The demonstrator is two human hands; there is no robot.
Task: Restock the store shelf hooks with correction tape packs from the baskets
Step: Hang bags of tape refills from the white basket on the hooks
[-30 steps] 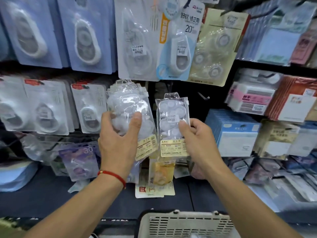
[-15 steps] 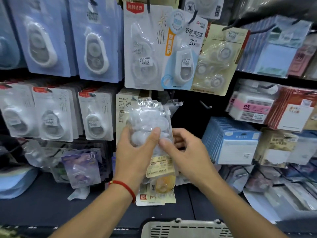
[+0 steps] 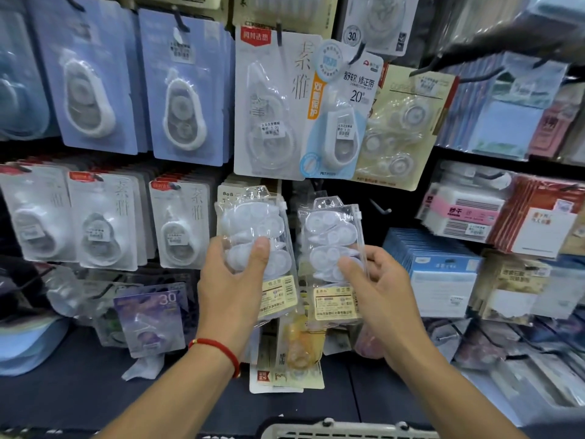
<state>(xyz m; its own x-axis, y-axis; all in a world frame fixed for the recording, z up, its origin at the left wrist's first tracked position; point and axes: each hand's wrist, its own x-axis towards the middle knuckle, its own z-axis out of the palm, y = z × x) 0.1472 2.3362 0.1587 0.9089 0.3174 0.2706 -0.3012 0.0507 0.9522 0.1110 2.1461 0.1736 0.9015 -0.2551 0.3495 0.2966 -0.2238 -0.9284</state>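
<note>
I am hanging packs now. My left hand (image 3: 231, 289) grips a stack of packs (image 3: 253, 236); my right hand (image 3: 376, 299) pinches one pack (image 3: 332, 245) just left of the bare hook (image 3: 380, 208). Next its hole must slide onto that hook.

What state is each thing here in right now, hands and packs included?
Left hand: grips a clear pack.
Right hand: pinches another clear pack.
Left clear pack: held upright, off any hook.
Right clear pack: held upright, apart from the first.
Bare hook: empty.
Basket: rim only visible.

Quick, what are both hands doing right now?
Left hand: holding a clear pack of correction tapes.
Right hand: holding a second clear pack.
</note>
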